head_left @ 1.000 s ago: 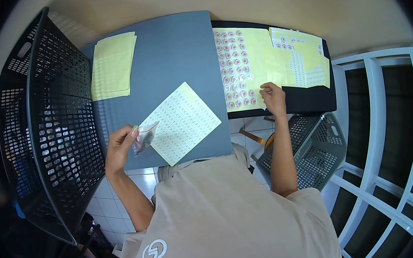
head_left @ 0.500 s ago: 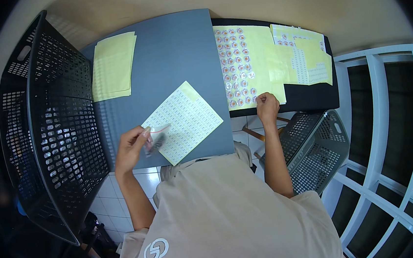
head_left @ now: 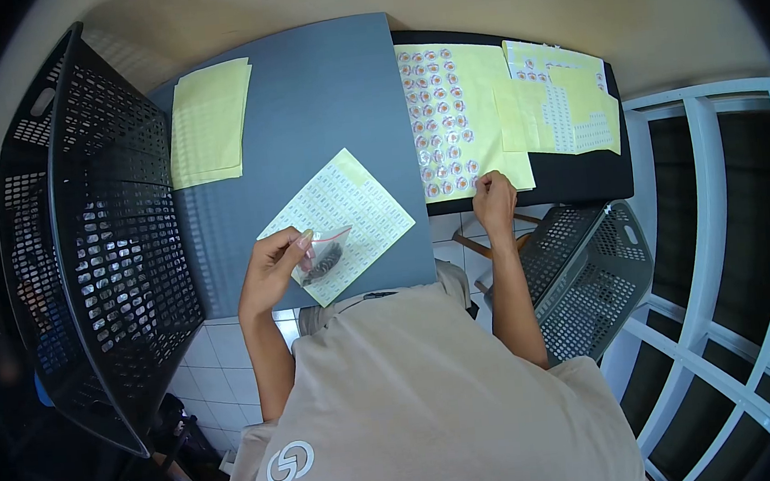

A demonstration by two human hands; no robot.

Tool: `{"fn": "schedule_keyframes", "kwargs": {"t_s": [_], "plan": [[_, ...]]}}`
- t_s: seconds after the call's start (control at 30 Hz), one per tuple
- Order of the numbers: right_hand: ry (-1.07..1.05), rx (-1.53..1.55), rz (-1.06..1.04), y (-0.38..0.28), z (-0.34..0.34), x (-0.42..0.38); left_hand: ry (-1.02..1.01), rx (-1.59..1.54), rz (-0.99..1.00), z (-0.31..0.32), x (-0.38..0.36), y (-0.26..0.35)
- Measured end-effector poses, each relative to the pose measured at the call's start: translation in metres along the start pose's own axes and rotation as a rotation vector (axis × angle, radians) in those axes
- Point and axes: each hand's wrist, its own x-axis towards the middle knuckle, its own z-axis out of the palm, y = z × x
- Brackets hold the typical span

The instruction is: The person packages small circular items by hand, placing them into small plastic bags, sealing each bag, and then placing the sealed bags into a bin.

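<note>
Between the thumb and fingers of my left hand (head_left: 270, 271) is the top corner of a small clear zip bag (head_left: 324, 257) with a red seal line and dark contents. The bag hangs over a tilted sheet of small printed labels (head_left: 359, 208) on the grey table. My right hand (head_left: 495, 201) is closed in a pinch at the lower edge of a yellow sheet with rows of round stickers (head_left: 480, 95). Its fingertips are beside the bottom row; what they grip, if anything, is too small to make out.
Yellow sheets (head_left: 210, 123) lie at the back left of the grey table (head_left: 317, 91). A large black crate (head_left: 119, 236) stands at the left. More label sheets (head_left: 575, 109) lie on the black table at right. Grey crates (head_left: 591, 287) and a white metal frame (head_left: 701, 240) are further right.
My left hand has moved right with the bag, which now hangs over the label sheet. My right hand has barely moved and stays at the sticker sheet's lower edge.
</note>
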Motion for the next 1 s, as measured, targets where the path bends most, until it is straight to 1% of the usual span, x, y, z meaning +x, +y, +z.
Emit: {"fn": "schedule_keyframes", "kwargs": {"t_s": [0.03,0.1,0.13,0.27,0.33,0.4,0.43,0.5,0.53,0.6,0.63,0.67,0.7,0.73,0.77,0.8,0.83,0.87,0.93,1.0], "plan": [[-0.001,0.000,0.001,0.000,-0.001,0.000,-0.003,0.007,0.001,0.000,0.001,0.001],[-0.071,0.059,0.075,0.000,-0.005,0.002,-0.008,0.016,0.002,0.001,0.003,0.003],[-0.071,0.059,0.076,0.001,-0.007,0.003,0.003,0.014,0.033,0.002,0.004,0.004],[-0.143,0.042,0.027,0.006,-0.009,0.005,0.054,-0.012,0.078,0.007,0.010,0.003],[-0.158,0.022,-0.003,0.009,-0.010,0.007,0.030,-0.006,0.068,0.008,0.011,0.003],[-0.233,0.176,0.110,0.008,-0.013,0.009,0.007,0.001,0.057,0.010,0.012,0.005],[-0.232,0.176,0.109,0.006,-0.017,0.010,0.001,-0.008,0.037,0.012,0.012,0.007],[-0.321,0.307,0.234,0.000,-0.026,0.012,-0.005,-0.015,0.022,0.014,0.013,0.006],[-0.319,0.307,0.233,0.001,-0.027,0.014,0.005,-0.078,0.015,0.014,0.014,0.001],[-0.388,0.466,0.359,0.005,-0.031,0.016,0.012,-0.141,0.008,0.017,0.014,-0.002],[-0.386,0.465,0.357,0.006,-0.035,0.016,0.042,-0.288,-0.018,0.020,0.015,-0.001],[-0.406,0.566,0.409,0.006,-0.038,0.016,0.075,-0.435,-0.042,0.022,0.017,-0.001],[-0.428,0.668,0.458,0.002,-0.042,0.016,0.079,-0.437,-0.036,0.020,0.019,-0.005],[-0.432,0.667,0.452,-0.004,-0.045,0.014,0.061,-0.517,-0.002,0.016,0.021,-0.013],[-0.368,0.676,0.457,-0.010,-0.049,0.012,0.044,-0.595,0.031,0.013,0.023,-0.018],[-0.305,0.684,0.462,-0.021,-0.054,0.009,0.051,-0.596,0.033,0.015,0.023,-0.010],[-0.269,0.676,0.402,-0.038,-0.063,0.006,0.117,-0.659,0.013,0.021,0.024,0.003],[-0.276,0.678,0.400,-0.051,-0.068,0.003,0.184,-0.720,-0.007,0.027,0.025,0.012],[-0.268,0.934,0.375,-0.075,-0.074,-0.001,0.230,-0.735,0.014,0.031,0.032,0.018],[-0.324,1.011,0.346,-0.109,-0.084,-0.008,0.190,-0.758,0.028,0.034,0.038,0.032]]}}
